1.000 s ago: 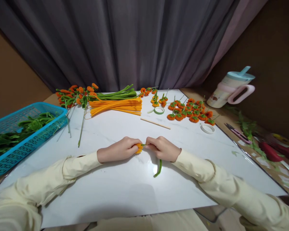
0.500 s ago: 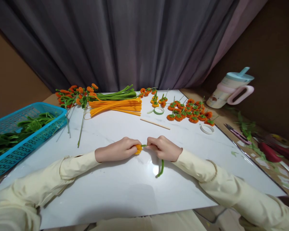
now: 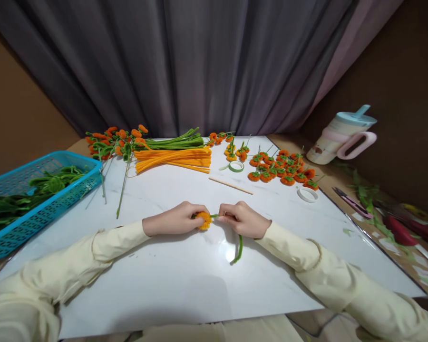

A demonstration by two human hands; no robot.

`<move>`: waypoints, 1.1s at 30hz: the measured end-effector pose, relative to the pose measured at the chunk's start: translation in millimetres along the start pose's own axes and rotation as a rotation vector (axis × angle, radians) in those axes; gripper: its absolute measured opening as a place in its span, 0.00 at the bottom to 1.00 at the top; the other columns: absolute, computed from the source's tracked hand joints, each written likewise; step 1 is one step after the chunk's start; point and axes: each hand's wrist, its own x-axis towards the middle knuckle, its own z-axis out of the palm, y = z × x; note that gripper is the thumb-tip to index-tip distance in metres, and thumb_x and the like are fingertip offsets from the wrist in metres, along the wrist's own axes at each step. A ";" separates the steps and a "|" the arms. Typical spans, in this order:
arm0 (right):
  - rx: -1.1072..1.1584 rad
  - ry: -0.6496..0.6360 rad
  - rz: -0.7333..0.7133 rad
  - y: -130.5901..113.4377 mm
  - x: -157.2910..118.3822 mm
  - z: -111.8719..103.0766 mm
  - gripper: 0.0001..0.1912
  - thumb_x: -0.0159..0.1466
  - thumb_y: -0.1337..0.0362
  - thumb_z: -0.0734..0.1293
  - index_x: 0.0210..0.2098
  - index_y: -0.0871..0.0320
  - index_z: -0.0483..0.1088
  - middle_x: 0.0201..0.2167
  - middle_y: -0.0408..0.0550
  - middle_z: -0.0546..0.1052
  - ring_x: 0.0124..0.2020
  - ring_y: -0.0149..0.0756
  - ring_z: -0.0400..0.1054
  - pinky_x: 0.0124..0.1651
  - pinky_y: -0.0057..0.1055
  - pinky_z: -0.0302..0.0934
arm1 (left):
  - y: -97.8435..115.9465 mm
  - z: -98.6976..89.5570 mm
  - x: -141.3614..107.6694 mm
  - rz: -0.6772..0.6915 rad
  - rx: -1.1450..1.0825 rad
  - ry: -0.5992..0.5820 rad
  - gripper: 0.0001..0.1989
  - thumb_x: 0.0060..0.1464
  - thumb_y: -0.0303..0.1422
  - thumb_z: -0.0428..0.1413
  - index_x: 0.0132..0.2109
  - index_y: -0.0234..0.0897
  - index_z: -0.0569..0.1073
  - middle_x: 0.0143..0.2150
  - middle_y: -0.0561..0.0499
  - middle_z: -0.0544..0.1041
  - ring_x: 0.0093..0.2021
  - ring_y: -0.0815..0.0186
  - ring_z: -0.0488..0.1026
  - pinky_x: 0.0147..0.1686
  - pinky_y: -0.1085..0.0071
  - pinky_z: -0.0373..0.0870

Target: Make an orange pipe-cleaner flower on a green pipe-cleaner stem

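Note:
My left hand (image 3: 178,218) pinches a small yellow-orange fuzzy flower head (image 3: 204,221) made of pipe cleaner. A green pipe cleaner (image 3: 239,249) runs from the flower head to my right hand (image 3: 243,219), whose fingers are closed on it. Its free end hangs below the right hand in a curve over the white tabletop (image 3: 157,280). Both hands are just above the table, a short gap apart, with the taut green piece bridging them. The fingers of each hand partly hide what they grip.
Orange pipe cleaners (image 3: 173,160) and green ones (image 3: 176,141) lie at the back. Finished orange flowers (image 3: 287,171) cluster right of a green tape roll (image 3: 236,166). A blue basket (image 3: 89,173) of leaves stands left. A tumbler (image 3: 338,137) and snips (image 3: 353,202) are right.
The flower head has turned slightly in my left hand, and more of it shows now. My right hand keeps its grip on the green pipe cleaner. The view has shifted a little.

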 end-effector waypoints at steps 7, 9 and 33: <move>0.141 0.076 0.112 3.6 1.3 -3.5 0.11 0.60 0.62 0.59 0.23 0.59 0.62 0.13 0.40 0.66 0.17 0.26 0.54 0.23 0.24 0.49 | -10.5 -11.9 2.4 -0.103 -0.573 -0.129 0.16 0.54 0.36 0.53 0.46 0.30 0.71 0.32 0.48 0.74 0.24 0.73 0.64 0.23 0.77 0.58; 0.177 0.090 0.136 3.5 1.6 -4.0 0.12 0.60 0.61 0.59 0.23 0.59 0.63 0.14 0.41 0.67 0.17 0.26 0.55 0.23 0.24 0.50 | -13.2 -13.8 2.9 -0.085 -0.598 -0.163 0.17 0.54 0.34 0.54 0.48 0.29 0.70 0.36 0.44 0.75 0.25 0.72 0.64 0.23 0.76 0.58; 0.698 0.108 0.276 -4.1 6.8 5.1 0.17 0.50 0.57 0.71 0.34 0.63 0.71 0.25 0.45 0.75 0.22 0.27 0.66 0.27 0.26 0.63 | -19.5 -9.4 4.6 -0.118 -0.572 -0.140 0.14 0.54 0.40 0.54 0.36 0.31 0.70 0.24 0.52 0.72 0.18 0.76 0.60 0.18 0.78 0.57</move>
